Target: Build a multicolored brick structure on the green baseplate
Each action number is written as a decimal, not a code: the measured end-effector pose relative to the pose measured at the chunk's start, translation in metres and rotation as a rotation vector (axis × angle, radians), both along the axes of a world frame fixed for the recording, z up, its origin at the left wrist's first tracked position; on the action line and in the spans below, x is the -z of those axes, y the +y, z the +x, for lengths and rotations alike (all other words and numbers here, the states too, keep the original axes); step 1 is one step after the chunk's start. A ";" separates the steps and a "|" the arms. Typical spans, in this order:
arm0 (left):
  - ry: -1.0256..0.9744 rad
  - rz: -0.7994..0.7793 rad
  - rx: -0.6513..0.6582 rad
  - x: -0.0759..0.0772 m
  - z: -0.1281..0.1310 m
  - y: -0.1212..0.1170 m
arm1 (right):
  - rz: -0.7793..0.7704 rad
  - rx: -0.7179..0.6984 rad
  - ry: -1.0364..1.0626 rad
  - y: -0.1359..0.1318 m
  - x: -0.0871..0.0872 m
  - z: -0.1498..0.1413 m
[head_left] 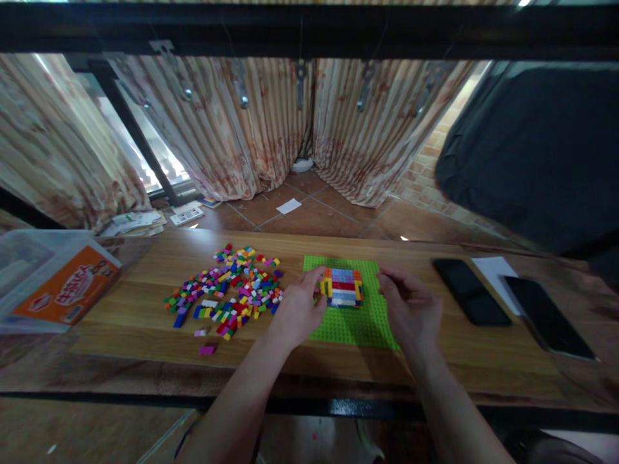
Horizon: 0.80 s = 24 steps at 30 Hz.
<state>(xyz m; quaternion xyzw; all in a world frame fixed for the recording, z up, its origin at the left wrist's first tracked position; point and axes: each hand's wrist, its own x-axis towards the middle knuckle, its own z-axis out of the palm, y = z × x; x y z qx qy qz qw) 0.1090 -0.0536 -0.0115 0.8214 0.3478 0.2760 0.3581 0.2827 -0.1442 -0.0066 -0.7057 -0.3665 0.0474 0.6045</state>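
Both hands [297, 306] [411, 309] forward, palms inward, fingers curled.

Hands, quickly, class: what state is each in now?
Left hand: partly open, fingers at the brick build's left side.
Right hand: fingers curled; can't tell whether it holds anything.

A striped, multicoloured brick build [343, 287] sits, seemingly level, on green baseplate [358, 330].

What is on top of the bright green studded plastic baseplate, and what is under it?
A blocky build of multicoloured plastic bricks sits on the baseplate. The baseplate lies on the brown wood-grain tabletop; the surface directly beneath it is covered and cannot be seen.
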 end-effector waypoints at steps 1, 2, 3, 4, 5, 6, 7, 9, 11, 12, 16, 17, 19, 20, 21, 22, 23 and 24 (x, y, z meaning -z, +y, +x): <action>0.008 -0.004 0.006 0.000 0.002 0.001 | -0.005 0.003 -0.002 -0.002 0.000 0.002; 0.014 -0.009 0.009 0.000 0.004 0.001 | -0.009 0.003 -0.009 -0.003 0.000 0.003; 0.017 -0.016 0.010 0.001 0.005 0.002 | -0.011 -0.001 -0.018 -0.004 -0.001 0.003; 0.014 -0.026 0.007 0.001 0.006 0.002 | -0.009 -0.005 -0.027 -0.006 -0.002 0.003; 0.006 -0.036 0.001 0.002 0.006 0.003 | -0.005 -0.008 -0.033 -0.006 -0.003 0.003; -0.006 -0.046 -0.008 0.003 0.006 0.003 | -0.001 -0.011 -0.036 -0.007 -0.004 0.002; -0.020 -0.058 -0.017 0.003 0.007 0.003 | 0.002 -0.015 -0.034 -0.007 -0.004 0.002; -0.046 -0.084 -0.039 0.004 0.007 0.002 | 0.007 -0.019 -0.021 -0.008 -0.005 0.002; -0.059 -0.105 -0.061 0.006 0.008 0.001 | 0.003 -0.025 -0.012 -0.008 -0.006 0.002; -0.063 -0.112 -0.067 0.006 0.008 0.000 | 0.000 -0.027 -0.008 -0.008 -0.006 0.002; -0.104 -0.149 -0.058 0.011 0.008 0.001 | -0.004 -0.022 0.005 -0.009 -0.004 0.004; -0.128 -0.168 -0.057 0.013 0.007 0.002 | -0.008 -0.021 0.007 -0.009 -0.004 0.004; -0.185 -0.203 -0.062 0.015 0.006 0.004 | -0.031 -0.023 0.008 -0.008 -0.005 0.003; -0.213 -0.222 -0.070 0.017 0.006 0.005 | -0.050 -0.025 0.008 -0.008 -0.006 0.003; -0.237 -0.245 -0.080 0.018 0.006 0.006 | -0.075 -0.025 0.010 -0.008 -0.006 0.003; -0.256 -0.274 -0.094 0.019 0.007 0.007 | -0.111 -0.022 0.014 -0.007 -0.006 0.004; -0.271 -0.308 -0.113 0.019 0.008 0.008 | -0.161 -0.018 0.018 -0.006 -0.006 0.005; -0.281 -0.343 -0.134 0.020 0.009 0.009 | -0.222 -0.016 0.020 -0.006 -0.005 0.006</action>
